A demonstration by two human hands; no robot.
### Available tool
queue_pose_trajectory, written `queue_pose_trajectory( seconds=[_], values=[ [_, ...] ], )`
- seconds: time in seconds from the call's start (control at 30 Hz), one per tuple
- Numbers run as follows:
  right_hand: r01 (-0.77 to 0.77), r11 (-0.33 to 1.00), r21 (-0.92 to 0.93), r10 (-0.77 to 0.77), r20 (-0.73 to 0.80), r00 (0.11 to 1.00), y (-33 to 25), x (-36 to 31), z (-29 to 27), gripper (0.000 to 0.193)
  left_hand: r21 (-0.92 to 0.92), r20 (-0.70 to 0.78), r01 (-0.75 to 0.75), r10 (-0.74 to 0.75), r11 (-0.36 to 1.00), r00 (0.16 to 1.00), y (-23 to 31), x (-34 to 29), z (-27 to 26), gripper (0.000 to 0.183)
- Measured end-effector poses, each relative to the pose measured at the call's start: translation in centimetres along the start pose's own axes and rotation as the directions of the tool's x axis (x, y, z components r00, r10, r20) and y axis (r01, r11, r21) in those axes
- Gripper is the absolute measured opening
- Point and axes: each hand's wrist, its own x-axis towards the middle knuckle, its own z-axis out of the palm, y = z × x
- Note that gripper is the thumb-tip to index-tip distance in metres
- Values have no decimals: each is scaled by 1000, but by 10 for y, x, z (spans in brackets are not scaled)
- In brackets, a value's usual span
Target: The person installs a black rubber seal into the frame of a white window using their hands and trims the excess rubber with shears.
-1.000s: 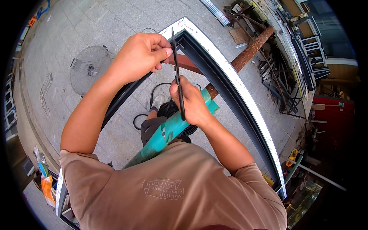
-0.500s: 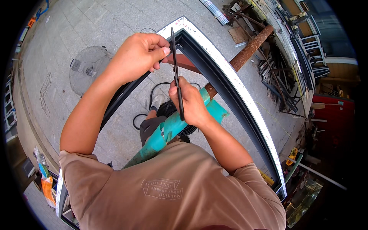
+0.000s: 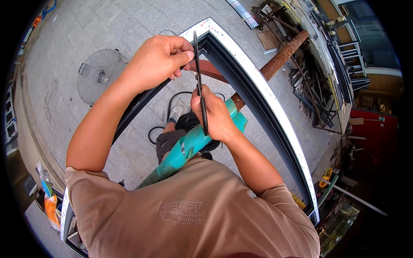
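My right hand (image 3: 216, 116) is closed around the handles of long black scissors (image 3: 198, 79), whose blades point away from me and look nearly together. Just left of the blades, my left hand (image 3: 161, 60) pinches thumb against fingers at the far corner of a frame (image 3: 254, 77). What the pinch holds is mostly hidden; a thin dark edge shows beside the fingertips. White printed film covers the frame's outer face, and its inner channels are black. Beneath my right hand, a coil of black strip or cable (image 3: 187, 123) lies partly covered.
A rusty pipe (image 3: 284, 56), wrapped in torn teal sheeting (image 3: 172, 159), runs under the frame. A reddish bar (image 3: 211, 72) crosses near the corner. On the paving lie a round fan (image 3: 103, 69) and a pale rope (image 3: 50, 101). Scrap metal (image 3: 312, 86) is heaped at right.
Both hands and the scissors keep almost the same pose, with a very slight shift rightward in the picture. The teal sheeting's loose flap at right reaches less far out.
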Motion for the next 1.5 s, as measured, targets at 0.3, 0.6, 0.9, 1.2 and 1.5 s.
queue_pose_trajectory(
  seconds=[0.3, 0.6, 0.9, 1.2, 1.5],
  values=[
    [-59, 998, -28, 58, -28, 998, -2, 0, 2, 59, -16, 5, 3, -3, 1000, 1000, 0, -1, 0, 23],
    [33, 999, -7, -33, -101, 994, 5, 1, 7, 56, -25, 19, -4, 4, 1000, 1000, -2, 1, -1, 22],
    [-26, 993, 119, 28, -12, 1000, 6, -1, 1, 56, -48, 18, -8, 9, 999, 1000, -3, 1, -1, 22],
    [44, 997, 58, -42, -38, 998, 4, -2, 1, 53, -37, 20, -27, 27, 999, 999, -7, 2, -1, 21],
    [-69, 992, 104, 83, -137, 987, -4, -1, 4, 58, -75, 72, -7, 13, 997, 997, -4, 3, -5, 22]
  ],
)
